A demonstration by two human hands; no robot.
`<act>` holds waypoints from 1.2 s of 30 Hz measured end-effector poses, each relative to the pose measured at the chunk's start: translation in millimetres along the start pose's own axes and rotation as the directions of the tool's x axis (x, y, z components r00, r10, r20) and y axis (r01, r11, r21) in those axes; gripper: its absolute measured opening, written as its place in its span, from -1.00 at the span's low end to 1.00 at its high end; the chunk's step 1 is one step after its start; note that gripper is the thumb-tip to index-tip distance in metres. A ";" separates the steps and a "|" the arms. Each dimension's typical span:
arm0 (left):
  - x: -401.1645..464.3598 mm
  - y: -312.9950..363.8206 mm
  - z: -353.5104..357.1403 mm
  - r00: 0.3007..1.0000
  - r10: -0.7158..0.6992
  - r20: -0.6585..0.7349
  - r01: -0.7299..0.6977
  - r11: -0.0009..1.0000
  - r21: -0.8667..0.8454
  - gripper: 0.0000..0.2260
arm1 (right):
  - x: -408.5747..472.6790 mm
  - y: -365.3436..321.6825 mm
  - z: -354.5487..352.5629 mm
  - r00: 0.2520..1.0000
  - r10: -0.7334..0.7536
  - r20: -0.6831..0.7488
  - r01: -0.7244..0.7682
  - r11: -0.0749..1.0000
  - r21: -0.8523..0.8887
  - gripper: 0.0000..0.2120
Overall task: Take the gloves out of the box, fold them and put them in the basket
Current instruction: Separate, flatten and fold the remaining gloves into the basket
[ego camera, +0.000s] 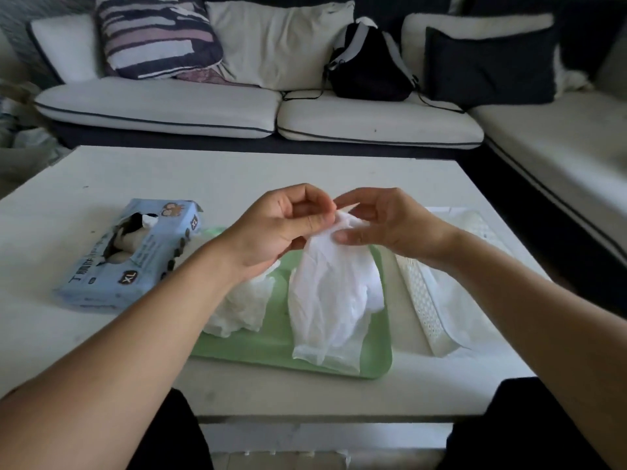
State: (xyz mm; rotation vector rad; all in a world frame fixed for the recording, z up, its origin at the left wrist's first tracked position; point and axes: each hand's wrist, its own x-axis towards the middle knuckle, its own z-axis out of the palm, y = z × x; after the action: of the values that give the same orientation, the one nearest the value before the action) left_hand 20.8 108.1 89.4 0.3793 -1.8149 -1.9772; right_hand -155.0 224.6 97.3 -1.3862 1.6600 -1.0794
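This is a home living room. A long sofa with white seat cushions piped in dark trim (pixel 258 111) runs along the far side and turns down the right. On it lie a striped throw pillow (pixel 156 35), a dark square cushion (pixel 488 67) and a black backpack (pixel 369 62). Nearer stands a low white coffee table (pixel 237 174).

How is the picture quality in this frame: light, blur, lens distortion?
Head view: dim, soft daylight with no hard shadows; the white glove held by both hands is nearly blown out against the green tray; wide-angle bending curves the table edge and sofa; corners darken; the glove box print is slightly soft.
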 end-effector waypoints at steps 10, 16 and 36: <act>8.4 -11.5 -6.3 0.986 -0.042 -0.161 0.055 0.996 0.076 -0.74 | -11.3 -2.4 -3.3 0.985 0.124 0.116 -0.159 0.917 0.367 -0.88; 4.4 -17.1 -2.3 0.983 -0.184 0.017 0.167 0.924 0.343 -0.73 | -7.4 -1.5 -5.6 0.989 0.102 0.103 -0.135 0.907 0.398 -0.66; 6.0 -22.3 -7.6 0.973 -0.160 -0.166 0.217 0.880 0.423 -0.93 | -5.6 11.8 1.0 0.931 0.358 0.068 -0.364 0.915 0.173 -0.76</act>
State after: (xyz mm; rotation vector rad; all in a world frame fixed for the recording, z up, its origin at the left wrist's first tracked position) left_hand 16.3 99.7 67.0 0.8308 -2.2041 -1.5948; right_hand -157.7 230.9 86.2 -0.9274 1.6632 -0.9565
